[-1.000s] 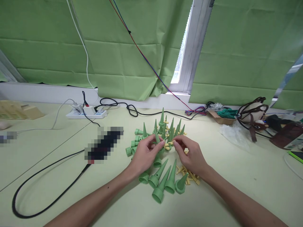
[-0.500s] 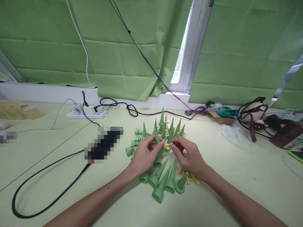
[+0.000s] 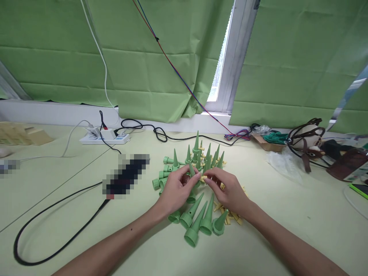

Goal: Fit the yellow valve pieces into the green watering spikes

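Note:
My left hand [image 3: 178, 188] is closed round a green plastic spike [image 3: 191, 170], whose pointed tip sticks up between the fingers. A small yellow valve piece [image 3: 203, 178] is pinched in the fingertips of my right hand [image 3: 228, 188], right against the left fingertips. Whether it sits in a hole of the spike is hidden by the fingers. In front of the hands lie several loose green spikes [image 3: 196, 226]. Beyond them more spikes stand upright, some with yellow pieces attached [image 3: 202, 148]. A pile of loose yellow pieces [image 3: 230, 215] lies under my right wrist.
On the left are a blurred dark object [image 3: 126, 176] with a looped black cable and a white power strip [image 3: 105, 138]. A cardboard box [image 3: 268, 143], clear plastic wrap [image 3: 284, 165] and a bag stand at the right. Green curtains [image 3: 161, 69] hang behind the table.
My right hand has moved slightly left, bringing the yellow valve piece closer to the left fingertips and the spike. My left hand has stayed nearly still.

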`<state>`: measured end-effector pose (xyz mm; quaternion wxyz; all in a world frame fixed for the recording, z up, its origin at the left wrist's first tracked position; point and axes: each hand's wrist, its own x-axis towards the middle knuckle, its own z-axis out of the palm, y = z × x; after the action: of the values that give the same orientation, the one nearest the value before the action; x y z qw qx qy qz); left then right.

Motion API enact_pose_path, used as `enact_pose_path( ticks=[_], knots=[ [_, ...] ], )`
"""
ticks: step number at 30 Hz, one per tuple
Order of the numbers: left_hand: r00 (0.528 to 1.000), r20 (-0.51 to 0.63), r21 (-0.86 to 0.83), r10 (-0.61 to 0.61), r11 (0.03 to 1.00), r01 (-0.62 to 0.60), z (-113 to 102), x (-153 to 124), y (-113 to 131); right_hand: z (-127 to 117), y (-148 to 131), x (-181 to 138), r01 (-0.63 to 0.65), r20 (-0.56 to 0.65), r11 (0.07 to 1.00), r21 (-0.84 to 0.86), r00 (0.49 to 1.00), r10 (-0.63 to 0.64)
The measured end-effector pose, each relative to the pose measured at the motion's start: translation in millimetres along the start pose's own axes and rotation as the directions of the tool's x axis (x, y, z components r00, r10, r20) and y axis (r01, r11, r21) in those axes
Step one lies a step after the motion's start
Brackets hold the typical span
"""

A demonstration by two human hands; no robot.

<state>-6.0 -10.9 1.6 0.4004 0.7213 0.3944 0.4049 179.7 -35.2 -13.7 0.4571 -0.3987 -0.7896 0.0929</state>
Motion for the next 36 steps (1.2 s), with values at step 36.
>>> enact_pose_path(
  ticks=[36],
  knots=[
    [0.949,0.050,0.260,0.311,0.913,-0.314,1.4,-3.9,-7.2,1.7,7.7,-0.7,-0.074,0.096,0.997,-0.022,0.992,0.075]
  ],
)
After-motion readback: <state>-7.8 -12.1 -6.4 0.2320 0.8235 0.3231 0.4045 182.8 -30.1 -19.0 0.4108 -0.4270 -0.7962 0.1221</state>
